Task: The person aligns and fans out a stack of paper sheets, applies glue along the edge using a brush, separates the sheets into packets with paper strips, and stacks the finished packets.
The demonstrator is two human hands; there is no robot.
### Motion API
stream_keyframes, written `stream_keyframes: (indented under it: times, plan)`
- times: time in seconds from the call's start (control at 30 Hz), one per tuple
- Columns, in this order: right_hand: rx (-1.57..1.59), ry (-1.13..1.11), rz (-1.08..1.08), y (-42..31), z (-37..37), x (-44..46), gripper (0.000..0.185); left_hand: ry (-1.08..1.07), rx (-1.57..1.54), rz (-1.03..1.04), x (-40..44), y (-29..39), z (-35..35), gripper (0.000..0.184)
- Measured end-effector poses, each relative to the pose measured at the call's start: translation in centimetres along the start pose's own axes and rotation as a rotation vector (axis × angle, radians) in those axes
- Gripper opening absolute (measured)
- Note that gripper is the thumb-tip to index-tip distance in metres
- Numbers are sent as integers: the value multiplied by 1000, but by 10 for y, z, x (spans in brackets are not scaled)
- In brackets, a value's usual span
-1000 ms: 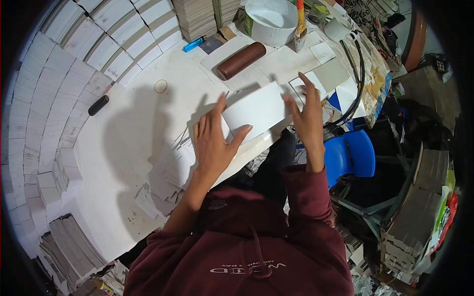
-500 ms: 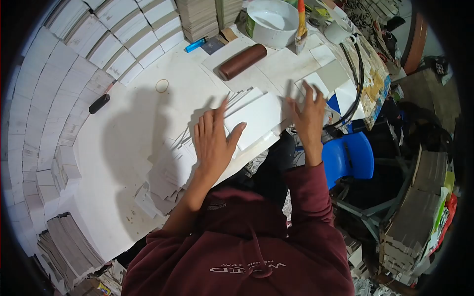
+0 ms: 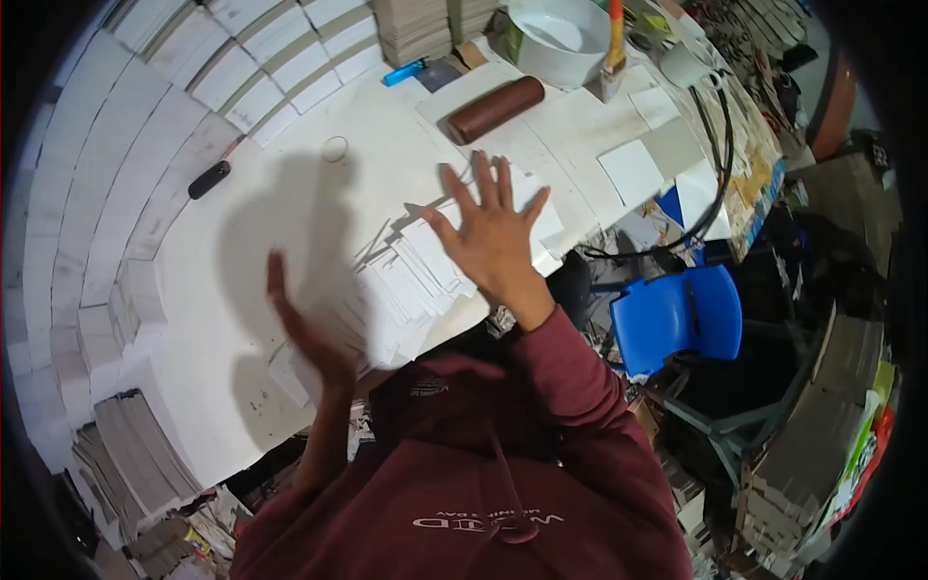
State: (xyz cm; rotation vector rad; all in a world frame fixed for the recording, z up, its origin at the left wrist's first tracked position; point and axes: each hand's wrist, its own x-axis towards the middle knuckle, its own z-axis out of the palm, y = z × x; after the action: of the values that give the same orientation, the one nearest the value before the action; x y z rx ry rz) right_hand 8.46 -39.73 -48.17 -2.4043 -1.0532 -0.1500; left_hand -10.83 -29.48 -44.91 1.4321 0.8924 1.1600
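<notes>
Several white cards (image 3: 420, 266) lie fanned in an overlapping row along the near edge of the white table. My right hand (image 3: 491, 227) rests palm down on the upper end of the row, its fingers spread wide. To the left of the row, my left hand (image 3: 314, 333) is turned on edge and smeared by motion. A blurred pale patch lies beside its palm; I cannot make out whether it is a card in the hand. A brown cylindrical case (image 3: 496, 111) lies beyond my right hand.
Stacked white blocks of paper (image 3: 106, 164) wall the left and back. A white tub (image 3: 561, 48), a brush (image 3: 614, 58), a mug (image 3: 684, 66) and a black cable (image 3: 723, 164) are at the back right. A blue chair (image 3: 667, 314) stands beside the table.
My left hand has left the cards and moved left and toward me. My right hand has moved left onto the cards and flattened out. The row of cards now shows more spread out.
</notes>
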Motion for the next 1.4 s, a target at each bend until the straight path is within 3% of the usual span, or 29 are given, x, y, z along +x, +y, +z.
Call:
stream_keyframes:
  times: [0.07,0.13,0.17,0.23,0.27,0.33,0.37,0.47,0.6,0.67,0.7,0.73,0.8,0.83,0.97,1.1,1.17,1.2,1.27,1.4]
  plan:
    - [51,-71,68,9,-5,7,79,172,393,55,-12,-9,-65,56]
    - [106,-149,113,24,-24,15,75,413,366,-198,-38,-7,-99,58]
    - [186,-177,131,38,-29,21,71,422,373,-204,-50,-8,-119,58]
    - [453,-127,136,67,-29,37,56,465,194,-559,-65,-10,-150,59]
    - [505,-88,128,76,-26,37,50,481,194,-565,-64,-7,-159,59]
    - [431,-102,102,76,-23,37,45,36,-223,-805,-50,6,-162,59]
    - [438,-109,86,72,-20,36,45,22,-258,-823,-48,2,-157,59]
    - [364,-73,3,57,-17,24,49,-105,-118,-705,-46,13,-112,62]
    - [345,-180,-79,0,-13,-3,71,21,-240,-826,-43,-3,-51,70]
    - [337,-124,-23,-21,-11,-15,79,34,148,-730,-31,9,-24,75]
    - [289,-155,16,-21,-11,-19,105,-77,77,-784,-23,2,-37,79]
    - [291,-152,17,-20,-8,-20,105,-80,78,-781,-19,1,-49,79]
    - [126,-13,59,-22,-3,-18,133,-322,-194,-685,-16,4,-62,86]
    - [59,-161,101,-28,-8,-19,147,-270,-345,-747,-18,9,-62,87]
    - [210,-199,0,-69,-16,-41,148,-242,-19,-518,-37,29,-41,75]
    - [368,-214,-45,-58,-17,-36,141,-308,-41,-687,-23,32,-50,68]
    - [940,-366,-13,-19,-14,-25,131,-209,-208,-737,-23,30,-53,63]
    - [970,-351,-7,-4,-27,-22,126,-222,-215,-737,-21,30,-50,63]
    - [910,-429,76,3,-72,-11,128,-323,-45,-497,-20,33,-42,67]
    - [574,-156,-102,15,-120,-2,129,-467,57,-339,2,24,-15,75]
